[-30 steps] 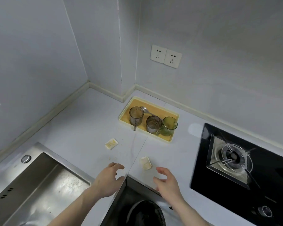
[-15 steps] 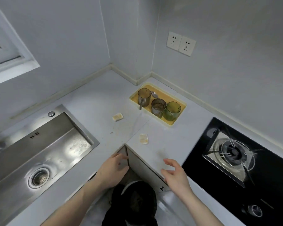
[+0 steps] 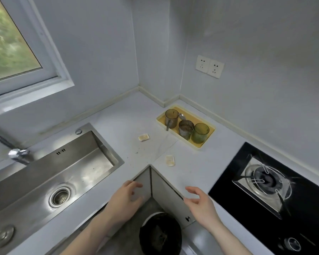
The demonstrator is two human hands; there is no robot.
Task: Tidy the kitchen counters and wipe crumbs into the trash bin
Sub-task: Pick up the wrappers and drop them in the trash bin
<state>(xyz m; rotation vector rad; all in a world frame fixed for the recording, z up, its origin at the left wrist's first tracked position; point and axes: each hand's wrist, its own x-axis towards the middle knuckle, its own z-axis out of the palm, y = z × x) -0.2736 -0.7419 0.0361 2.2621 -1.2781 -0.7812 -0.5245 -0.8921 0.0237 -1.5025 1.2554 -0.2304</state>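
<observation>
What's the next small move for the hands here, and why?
Probably reach the right hand forward to pick up the nearer bread scrap and drop it into the trash bin below. Both hands hold nothing; the left hand hovers by the counter's inner corner. A second scrap and fine crumbs lie farther back, and no cloth is visible.

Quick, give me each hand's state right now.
Left hand: open, fingers loosely curved, holding nothing.
Right hand: open, fingers relaxed, holding nothing.
</observation>
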